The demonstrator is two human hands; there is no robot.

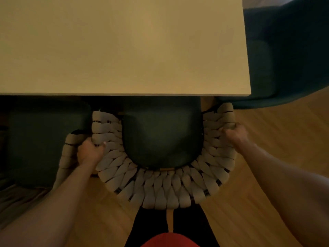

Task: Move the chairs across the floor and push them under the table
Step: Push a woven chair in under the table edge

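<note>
Each hand, left hand and right hand, was clamped on the woven chair backrest; pushing under the table was judged nearly complete.

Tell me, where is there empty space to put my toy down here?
The tabletop looks bare all the way to its near edge. Bare wooden floor lies right of the woven chair. It is crowded below the table edge: the chair's dark seat, a second chair touching it on the left, and the left hand and right hand gripping the backrest.

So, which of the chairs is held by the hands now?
The middle chair with the woven back: left hand and right hand grip its rim.
</note>
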